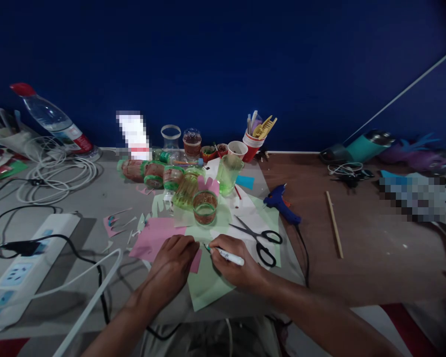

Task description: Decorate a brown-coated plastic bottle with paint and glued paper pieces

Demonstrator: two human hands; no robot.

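My right hand (pixel 232 260) grips a white marker (pixel 230 256) with a green tip, pinched close to the tip over light green paper (pixel 204 292). Opposite it, my left hand (pixel 175 263) rests with curled fingers at the border of the pink paper (pixel 154 237) and the green sheet. Whatever its fingertips hold, if anything, is hidden. Black-handled scissors (pixel 262 240) lie spread just right of my right hand. Beyond both hands stands a clear cut cup (pixel 205 208) with a reddish-brown band and green rim.
A blue glue gun (pixel 283 204) and a wooden stick (pixel 334 224) lie to the right. Painted bottle pieces (pixel 134 170), a green-tinted cup (pixel 228 174) and red cups with utensils (pixel 253 145) stand behind. At left are a power strip (pixel 35 265), cables and a bottle (pixel 59 121).
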